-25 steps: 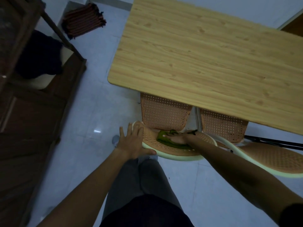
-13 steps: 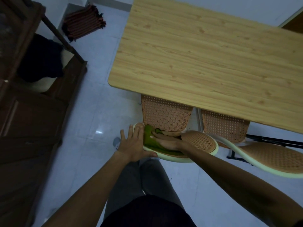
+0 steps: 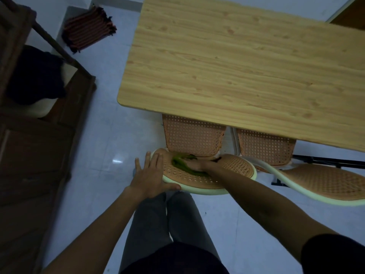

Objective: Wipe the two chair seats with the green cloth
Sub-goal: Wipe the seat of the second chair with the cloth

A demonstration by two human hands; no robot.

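Note:
Two orange mesh chairs with pale green rims stand tucked under a wooden table (image 3: pixel 237 66). My right hand (image 3: pixel 196 165) presses the green cloth (image 3: pixel 182 165) flat on the near part of the left chair (image 3: pixel 235 169). My left hand (image 3: pixel 151 175) lies spread on that chair's left rim, thumb along the front edge. The right chair (image 3: pixel 324 182) stands beside it with nothing on it. Both mesh seats reach under the table edge, partly hidden.
A dark wooden cabinet (image 3: pixel 35 155) fills the left side, with dark fabric (image 3: pixel 33 76) draped on it. A folded striped cloth (image 3: pixel 88 28) lies on the pale floor at the back left. My legs stand right in front of the left chair.
My right hand slid the green cloth left toward my left hand, then back right toward the middle of the chair. My left hand stayed on the rim.

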